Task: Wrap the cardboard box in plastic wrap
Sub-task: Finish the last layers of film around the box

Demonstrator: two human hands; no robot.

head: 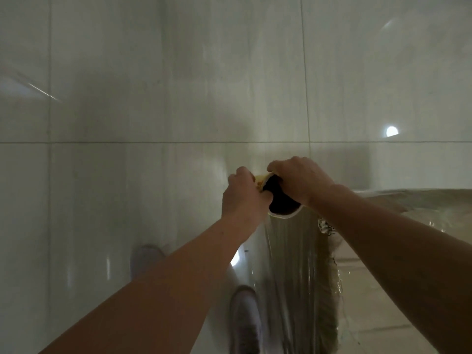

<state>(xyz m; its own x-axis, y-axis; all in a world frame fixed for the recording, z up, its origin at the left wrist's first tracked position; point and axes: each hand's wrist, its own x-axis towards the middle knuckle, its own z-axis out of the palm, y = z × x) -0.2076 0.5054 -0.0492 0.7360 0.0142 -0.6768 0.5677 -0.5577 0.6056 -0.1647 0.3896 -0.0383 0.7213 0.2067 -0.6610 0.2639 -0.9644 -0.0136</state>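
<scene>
The left grip (244, 196) and the right grip (302, 180) both hold the top end of a roll (298, 264) of wrap, which stands about upright above the floor (153, 98), its lower end running out of the bottom of the view. The open end of the roll's core shows as a dark hole between the two grips, with a pale rim round it.

The left grip comes in from the left. Its fingers are curled on the near left side of the rim, and the thumb lies at the edge of the hole. The right grip comes over from the right, with its fingers bent down over the far side of the rim. A yellowish patch shows between the two grips at the far edge of the core; what it is cannot be told.

The box (370, 305) stands just right of the roll, low in the right part of the view, partly behind the right forearm. Shiny, wrinkled wrap (434, 213) covers its top and near side, and a crumpled band of it runs down the box edge beside the roll.

The floor is glossy pale tile with thin dark joints and bright light spots. Two pale shoes stand on it, one (145, 261) left of the left forearm and one (245, 318) by the roll's lower part.
</scene>
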